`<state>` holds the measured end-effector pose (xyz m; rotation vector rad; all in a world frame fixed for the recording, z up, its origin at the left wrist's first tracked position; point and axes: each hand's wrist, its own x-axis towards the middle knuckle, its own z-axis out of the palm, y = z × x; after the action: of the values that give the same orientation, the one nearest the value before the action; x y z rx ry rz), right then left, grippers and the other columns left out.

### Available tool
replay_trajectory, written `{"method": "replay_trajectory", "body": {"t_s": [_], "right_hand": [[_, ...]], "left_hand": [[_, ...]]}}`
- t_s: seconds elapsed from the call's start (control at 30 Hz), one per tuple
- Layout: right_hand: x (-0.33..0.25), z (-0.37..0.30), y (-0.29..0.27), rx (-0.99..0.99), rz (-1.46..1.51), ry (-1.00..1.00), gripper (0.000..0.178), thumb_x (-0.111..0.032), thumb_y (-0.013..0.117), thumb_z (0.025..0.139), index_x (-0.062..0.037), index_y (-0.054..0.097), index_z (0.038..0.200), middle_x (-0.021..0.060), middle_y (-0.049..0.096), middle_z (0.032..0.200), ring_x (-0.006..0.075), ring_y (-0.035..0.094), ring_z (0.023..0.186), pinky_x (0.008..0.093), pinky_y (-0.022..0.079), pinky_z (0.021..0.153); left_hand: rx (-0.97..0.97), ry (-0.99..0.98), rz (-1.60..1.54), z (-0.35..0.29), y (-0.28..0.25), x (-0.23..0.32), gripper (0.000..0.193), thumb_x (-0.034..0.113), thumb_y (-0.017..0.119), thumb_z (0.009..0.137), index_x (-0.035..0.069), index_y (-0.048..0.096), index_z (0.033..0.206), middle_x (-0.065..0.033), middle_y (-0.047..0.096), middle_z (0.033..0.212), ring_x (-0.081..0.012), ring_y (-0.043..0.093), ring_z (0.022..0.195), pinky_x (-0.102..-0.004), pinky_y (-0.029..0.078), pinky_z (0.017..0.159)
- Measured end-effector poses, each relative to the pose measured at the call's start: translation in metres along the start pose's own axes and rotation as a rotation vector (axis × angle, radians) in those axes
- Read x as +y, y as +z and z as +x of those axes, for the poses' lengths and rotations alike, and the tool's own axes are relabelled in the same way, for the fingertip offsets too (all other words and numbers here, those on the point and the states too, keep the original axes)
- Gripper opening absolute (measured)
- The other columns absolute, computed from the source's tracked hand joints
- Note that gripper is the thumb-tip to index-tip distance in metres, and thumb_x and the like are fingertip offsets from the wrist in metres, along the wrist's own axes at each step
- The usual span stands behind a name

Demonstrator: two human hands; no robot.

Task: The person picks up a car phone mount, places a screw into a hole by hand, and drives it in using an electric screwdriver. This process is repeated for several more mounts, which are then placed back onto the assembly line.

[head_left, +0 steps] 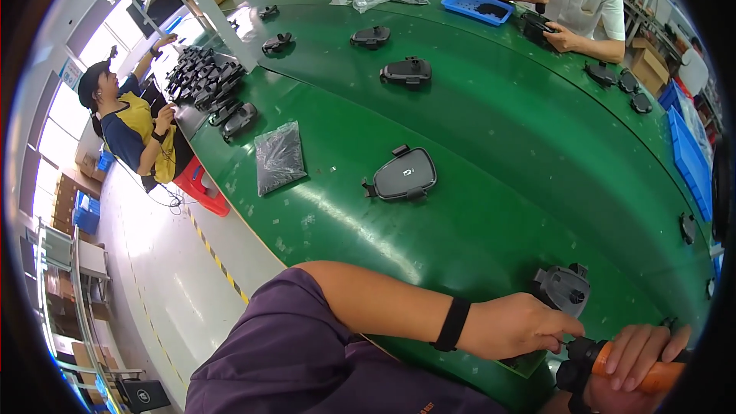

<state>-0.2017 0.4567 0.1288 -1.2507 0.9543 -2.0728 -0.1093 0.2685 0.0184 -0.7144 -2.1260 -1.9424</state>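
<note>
My right hand (632, 360) is wrapped round an orange and black power screwdriver (661, 376) at the lower right. The tool lies sideways, its thin bit pointing left. My left hand (517, 327), with a black band on its wrist, reaches across to the bit's tip. Its thumb and fingers are pinched together there, and whatever lies between them is too small to make out. Just beyond my left hand, a dark grey phone holder (563, 289) rests on the green table (475, 222), partly covered by the hand.
Another phone holder (405, 175) lies mid-table, beside a clear bag of small dark parts (279, 158). Farther off are more holders (406, 71) and a heap of them (205, 77) near a person in yellow (157, 134). Across the table, a co-worker (586, 8) handles a tool by a blue tray (477, 6).
</note>
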Motion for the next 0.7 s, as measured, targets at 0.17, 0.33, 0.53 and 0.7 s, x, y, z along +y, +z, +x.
{"method": "replay_trajectory", "body": {"t_s": [0.17, 0.33, 0.53, 0.7], "right_hand": [[0.004, 0.003, 0.005, 0.018, -0.012, 0.024, 0.046, -0.045, 0.063, 0.098, -0.0117, 0.053, 0.127, 0.005, 0.058, 0.086, 0.0209, 0.054, 0.076, 0.0396, 0.046, 0.073], [0.025, 0.001, 0.019, 0.337, -0.124, -0.227, 0.039, -0.033, 0.072, 0.095, -0.0079, 0.044, 0.105, 0.0009, 0.057, 0.058, 0.0129, 0.054, 0.044, 0.0261, 0.052, 0.052], [0.021, -0.002, 0.01, 0.312, -0.141, -0.281, 0.038, -0.033, 0.071, 0.095, -0.0083, 0.044, 0.104, 0.0, 0.056, 0.057, 0.0116, 0.055, 0.044, 0.0252, 0.053, 0.051], [0.018, -0.003, 0.01, 0.31, -0.092, -0.274, 0.038, -0.033, 0.072, 0.094, -0.008, 0.045, 0.105, 0.0, 0.057, 0.058, 0.0113, 0.056, 0.044, 0.0241, 0.053, 0.05]], "left_hand": [[0.042, 0.113, -0.01, 0.001, 0.004, -0.003, 0.04, 0.007, 0.066, 0.094, 0.002, 0.056, 0.133, -0.014, 0.069, 0.094, -0.0324, 0.069, 0.087, -0.0417, 0.055, 0.075], [0.013, 0.215, 0.216, 0.0, -0.006, -0.001, 0.044, 0.005, 0.065, 0.094, 0.001, 0.055, 0.136, -0.0134, 0.069, 0.093, -0.0301, 0.07, 0.087, -0.0408, 0.055, 0.077], [0.043, 0.21, 0.306, 0.0, -0.003, -0.003, 0.045, 0.005, 0.067, 0.093, 0.002, 0.056, 0.136, -0.0115, 0.069, 0.094, -0.0285, 0.07, 0.086, -0.04, 0.056, 0.079], [0.064, 0.125, 0.112, -0.002, 0.004, -0.003, 0.044, 0.008, 0.07, 0.091, 0.002, 0.059, 0.134, -0.0113, 0.072, 0.099, -0.0288, 0.071, 0.087, -0.0404, 0.056, 0.08]]}}
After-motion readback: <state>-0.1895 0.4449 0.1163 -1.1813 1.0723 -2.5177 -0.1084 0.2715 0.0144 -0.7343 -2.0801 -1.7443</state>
